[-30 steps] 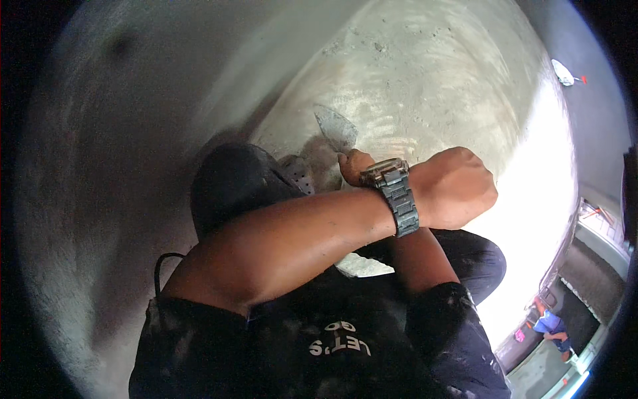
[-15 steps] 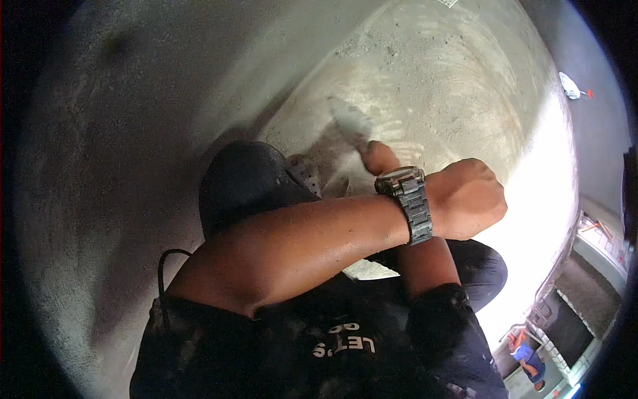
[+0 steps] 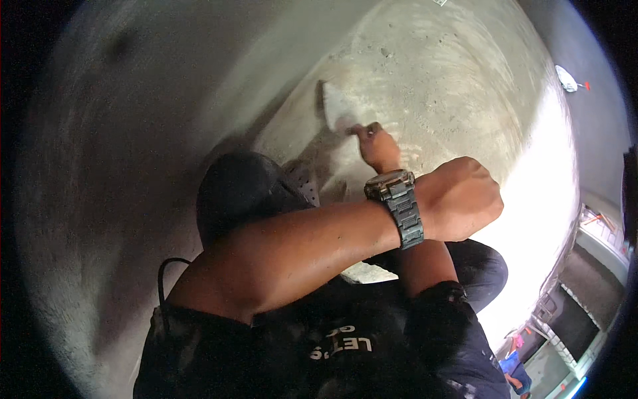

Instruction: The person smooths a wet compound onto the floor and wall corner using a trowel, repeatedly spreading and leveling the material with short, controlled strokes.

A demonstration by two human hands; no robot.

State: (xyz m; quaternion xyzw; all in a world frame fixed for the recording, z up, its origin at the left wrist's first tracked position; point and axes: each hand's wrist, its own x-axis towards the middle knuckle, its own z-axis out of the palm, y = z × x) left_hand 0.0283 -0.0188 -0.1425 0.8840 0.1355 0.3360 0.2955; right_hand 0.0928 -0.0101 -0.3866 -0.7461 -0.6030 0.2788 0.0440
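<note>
My right hand (image 3: 379,147) grips a scraper (image 3: 337,106) by its handle, the broad pale blade pointing up and left. The blade's edge lies close to the dusty grey floor (image 3: 425,86), near where it meets the wall; whether it touches, I cannot tell. Across my right forearm lies my left forearm, with a dark metal wristwatch (image 3: 402,203) at its wrist. My left hand (image 3: 460,199) is closed in a fist, its back turned up and its fingertips hidden. Nothing sticks out of that fist.
A grey plastered wall (image 3: 133,133) rises on the left. My bent knee (image 3: 242,189) is beside it, a perforated shoe (image 3: 302,179) just beyond. Bright light falls across the floor at right. A white object with a red tip (image 3: 567,78) lies far right; another person (image 3: 517,372) is at lower right.
My right hand and the scraper have moved up and slightly left, and the blade shows more sharply. My left fist has shifted slightly left. The other person has moved lower in the view.
</note>
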